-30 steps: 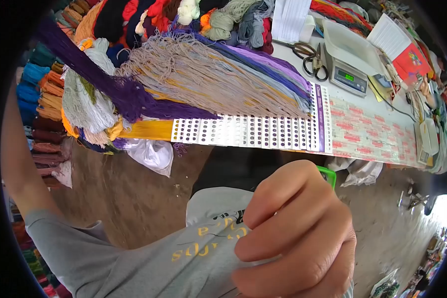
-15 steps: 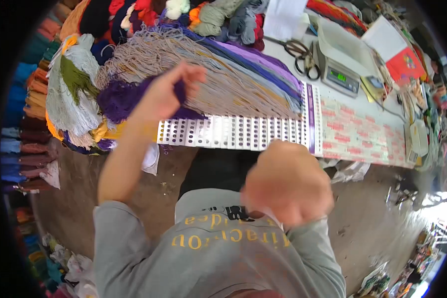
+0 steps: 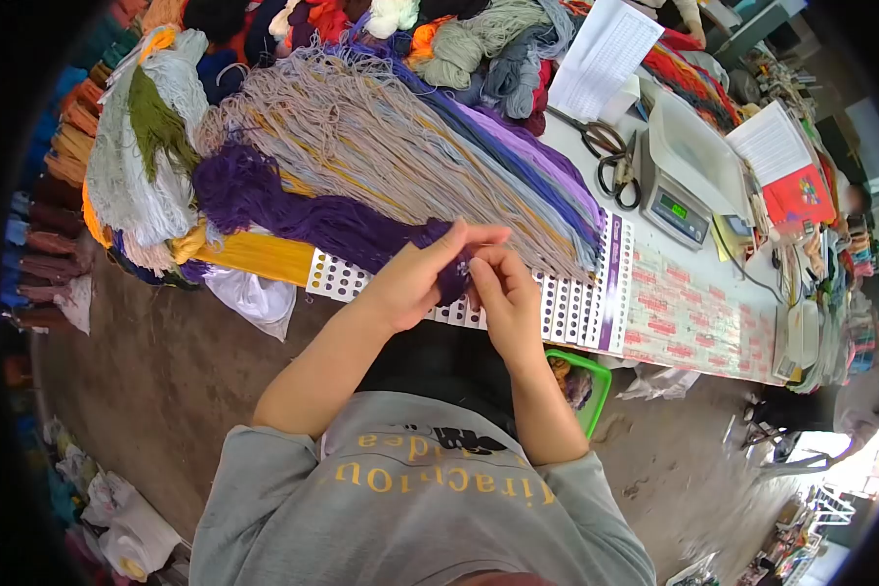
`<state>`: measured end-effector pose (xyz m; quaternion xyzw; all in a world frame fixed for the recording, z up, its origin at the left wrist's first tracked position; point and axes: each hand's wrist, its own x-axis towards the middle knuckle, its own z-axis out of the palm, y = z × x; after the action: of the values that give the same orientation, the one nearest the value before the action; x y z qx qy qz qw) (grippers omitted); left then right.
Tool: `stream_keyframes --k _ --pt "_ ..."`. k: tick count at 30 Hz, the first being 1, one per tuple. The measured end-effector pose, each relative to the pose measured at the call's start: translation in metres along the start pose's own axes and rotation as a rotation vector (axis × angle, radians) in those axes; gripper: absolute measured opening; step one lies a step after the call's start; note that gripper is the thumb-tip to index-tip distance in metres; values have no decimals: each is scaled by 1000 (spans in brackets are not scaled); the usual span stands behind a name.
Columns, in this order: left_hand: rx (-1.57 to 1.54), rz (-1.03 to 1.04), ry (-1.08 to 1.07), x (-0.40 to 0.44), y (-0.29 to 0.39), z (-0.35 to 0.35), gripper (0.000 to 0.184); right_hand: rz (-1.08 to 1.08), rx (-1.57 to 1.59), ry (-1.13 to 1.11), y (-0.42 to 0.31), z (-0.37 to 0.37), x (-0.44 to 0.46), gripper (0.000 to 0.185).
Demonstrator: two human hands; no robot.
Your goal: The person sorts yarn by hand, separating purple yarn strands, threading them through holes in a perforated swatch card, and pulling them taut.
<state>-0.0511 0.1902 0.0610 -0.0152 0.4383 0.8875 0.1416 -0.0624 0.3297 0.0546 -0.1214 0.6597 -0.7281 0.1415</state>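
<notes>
A long hank of dark purple thread (image 3: 337, 223) stretches across the table's front part. My left hand (image 3: 410, 278) is closed around its right end, with the thumb and index finger pointing right. Beside it, my right hand (image 3: 510, 305) has its fingers curled and pinches the end of the same hank. Under my hands lie white punched cards (image 3: 330, 277) with rows of round holes. Behind the hank a wide fan of beige-grey threads (image 3: 361, 137) is spread out, bordered by blue and lilac threads (image 3: 518, 137). Yellow thread (image 3: 249, 256) lies at the left edge.
A digital scale (image 3: 679, 210) with a clear tray and black-handled scissors (image 3: 617, 176) are at the right. Behind them lies a printed sheet (image 3: 610, 59). A green basket (image 3: 601, 391) stands below the table edge. A person's hand (image 3: 691, 37) shows at the top right.
My hands were apart, the right one blurred near my chest and the left over the threads. Now they meet at the purple hank's end, and the hank is drawn out to the right.
</notes>
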Motion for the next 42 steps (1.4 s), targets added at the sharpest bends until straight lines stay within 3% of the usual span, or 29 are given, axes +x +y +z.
stream_keyframes --k 2,9,12,20,42 --pt "-166 6 -36 2 1 -7 51 19 60 -16 0 -5 0 10" --pt "-163 -3 35 -4 8 -7 49 126 353 -94 -3 -7 -5 14" --pt "-15 109 131 -5 13 -8 46 132 316 -79 0 -9 -5 16" --pt "50 143 139 -9 20 -8 43 126 226 -26 0 -4 -9 16" --pt "-52 42 136 -14 28 -10 44 86 215 -28 -4 1 -13 17"
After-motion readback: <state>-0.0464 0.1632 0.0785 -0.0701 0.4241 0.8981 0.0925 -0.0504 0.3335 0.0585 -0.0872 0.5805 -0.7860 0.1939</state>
